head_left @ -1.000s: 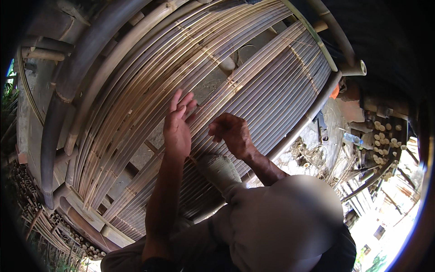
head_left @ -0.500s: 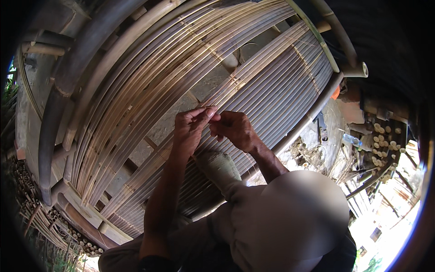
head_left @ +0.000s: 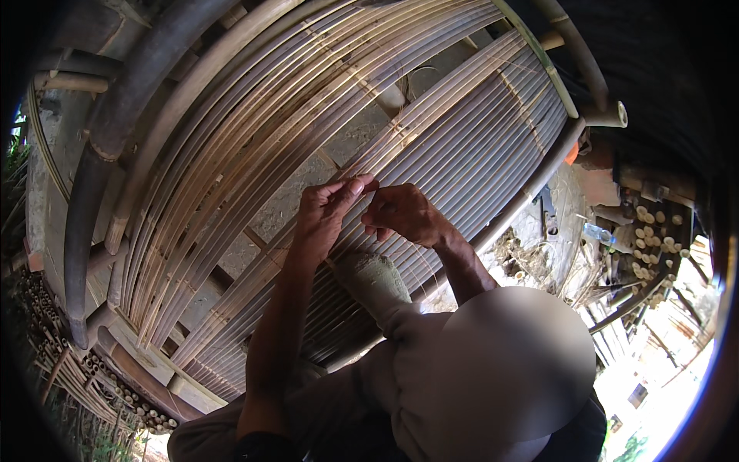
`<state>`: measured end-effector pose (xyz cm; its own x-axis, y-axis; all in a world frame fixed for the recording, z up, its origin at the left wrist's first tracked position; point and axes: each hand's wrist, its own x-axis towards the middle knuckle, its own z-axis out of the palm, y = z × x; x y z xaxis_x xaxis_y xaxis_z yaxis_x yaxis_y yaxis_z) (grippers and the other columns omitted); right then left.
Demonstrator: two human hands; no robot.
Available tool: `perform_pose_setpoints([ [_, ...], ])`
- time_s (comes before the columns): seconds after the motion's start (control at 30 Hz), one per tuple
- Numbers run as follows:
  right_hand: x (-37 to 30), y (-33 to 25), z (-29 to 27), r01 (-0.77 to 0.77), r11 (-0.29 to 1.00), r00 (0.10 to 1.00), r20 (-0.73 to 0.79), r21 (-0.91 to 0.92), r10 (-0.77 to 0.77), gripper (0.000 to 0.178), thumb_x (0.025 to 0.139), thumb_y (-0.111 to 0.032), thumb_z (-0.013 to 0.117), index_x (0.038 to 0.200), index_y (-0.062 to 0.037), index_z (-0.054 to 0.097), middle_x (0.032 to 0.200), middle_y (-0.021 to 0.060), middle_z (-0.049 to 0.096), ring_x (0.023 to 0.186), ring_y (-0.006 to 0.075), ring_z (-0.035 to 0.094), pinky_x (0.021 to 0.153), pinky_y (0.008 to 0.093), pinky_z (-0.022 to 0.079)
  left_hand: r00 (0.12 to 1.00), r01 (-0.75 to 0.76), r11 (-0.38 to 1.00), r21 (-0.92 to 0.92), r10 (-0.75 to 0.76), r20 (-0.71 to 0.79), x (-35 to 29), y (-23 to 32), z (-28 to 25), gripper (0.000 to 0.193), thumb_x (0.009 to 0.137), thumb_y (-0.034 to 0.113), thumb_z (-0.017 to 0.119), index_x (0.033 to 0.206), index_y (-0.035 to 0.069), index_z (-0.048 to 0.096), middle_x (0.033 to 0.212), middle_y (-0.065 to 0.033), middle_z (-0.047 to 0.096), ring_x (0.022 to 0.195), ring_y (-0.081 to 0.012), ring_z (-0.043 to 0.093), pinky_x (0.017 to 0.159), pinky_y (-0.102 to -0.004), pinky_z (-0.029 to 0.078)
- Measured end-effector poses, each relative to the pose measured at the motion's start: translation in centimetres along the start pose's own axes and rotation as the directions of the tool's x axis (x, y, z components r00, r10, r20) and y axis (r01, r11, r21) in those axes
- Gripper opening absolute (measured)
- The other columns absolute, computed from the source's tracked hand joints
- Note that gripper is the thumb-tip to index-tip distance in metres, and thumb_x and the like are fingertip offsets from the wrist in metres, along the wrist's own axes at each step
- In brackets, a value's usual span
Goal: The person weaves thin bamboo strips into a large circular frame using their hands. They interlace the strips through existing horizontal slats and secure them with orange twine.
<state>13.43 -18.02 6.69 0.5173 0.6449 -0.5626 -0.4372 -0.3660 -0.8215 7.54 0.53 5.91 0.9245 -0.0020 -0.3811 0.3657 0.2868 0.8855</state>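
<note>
Both hands work above a panel of narrow bamboo slats (head_left: 462,146) laid side by side in a bamboo frame. My left hand (head_left: 327,212) is closed in a pinch, thumb against fingertips, over the inner edge of the slats. Close on its right, my right hand (head_left: 408,215) has its fingers curled and pinched together. Whatever lies between the fingertips is too fine to make out. Thin ties (head_left: 400,132) cross the slats just beyond the hands. Under my right hand a foot in a pale covering (head_left: 373,279) rests on the slats.
Looser bamboo strips (head_left: 254,146) curve along the left, with a gap between them and the panel. Thick bamboo poles (head_left: 119,123) border the frame. To the right lie a plastic bottle (head_left: 598,234) and stacked cut bamboo ends (head_left: 650,239); more bamboo (head_left: 85,377) is piled lower left.
My right hand has drawn slightly to the right, widening the small space between the two hands. The left hand stays nearly in place, still pinched.
</note>
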Motion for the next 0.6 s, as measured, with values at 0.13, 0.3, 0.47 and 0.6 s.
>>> perform_pose_setpoints([
  [0.13, 0.1, 0.2, -0.2, -0.014, 1.000, 0.999, 0.033, -0.004, 0.014, 0.020, 0.093, -0.014, 0.070, 0.097, 0.0057, 0.067, 0.085, 0.0161, 0.073, 0.075, 0.0194, 0.073, 0.063, 0.0298, 0.061, 1.000, 0.013, 1.000, -0.011, -0.013, 0.004, -0.1, 0.0, -0.2, 0.032, 0.101, 0.026, 0.060, 0.114, -0.002, 0.071, 0.110, -0.0134, 0.073, 0.106, -0.0177, 0.066, 0.101, -0.0339, 0.049],
  [0.3, 0.0, 0.2, 0.6, 0.066, 0.973, 0.998, -0.032, 0.219, -0.060, 0.020, 0.092, -0.011, 0.070, 0.102, 0.0054, 0.066, 0.092, 0.0146, 0.073, 0.083, 0.0191, 0.072, 0.075, 0.0316, 0.060, 0.994, -0.058, 0.994, -0.097, 0.048, -0.099, -0.1, -0.7, 0.2, 0.026, 0.102, 0.017, 0.059, 0.109, -0.005, 0.071, 0.103, -0.0132, 0.073, 0.098, -0.0152, 0.067, 0.094, -0.0304, 0.052],
  [0.47, -0.4, -0.2, 1.3, 0.127, 0.990, 0.934, -0.328, -0.053, -0.137, 0.019, 0.092, -0.012, 0.071, 0.106, 0.0009, 0.068, 0.093, 0.0083, 0.072, 0.086, 0.0114, 0.066, 0.077, 0.0286, 0.054, 0.986, -0.091, 0.989, -0.113, 0.074, -0.146, 0.6, -1.4, 0.8, 0.026, 0.101, 0.017, 0.060, 0.110, -0.005, 0.070, 0.105, -0.0134, 0.073, 0.100, -0.0158, 0.067, 0.092, -0.0302, 0.053],
  [0.6, -0.4, 1.0, -0.4, 0.236, 0.972, 0.831, -0.521, 0.014, -0.194, 0.020, 0.093, -0.016, 0.070, 0.105, -0.0007, 0.069, 0.090, 0.0053, 0.069, 0.077, 0.0073, 0.060, 0.068, 0.0257, 0.050, 0.963, -0.128, 0.945, 0.300, 0.191, -0.192, 2.6, -2.3, 1.0, 0.032, 0.099, 0.026, 0.064, 0.119, 0.001, 0.068, 0.112, -0.0154, 0.071, 0.104, -0.0186, 0.067, 0.090, -0.0312, 0.054],
])
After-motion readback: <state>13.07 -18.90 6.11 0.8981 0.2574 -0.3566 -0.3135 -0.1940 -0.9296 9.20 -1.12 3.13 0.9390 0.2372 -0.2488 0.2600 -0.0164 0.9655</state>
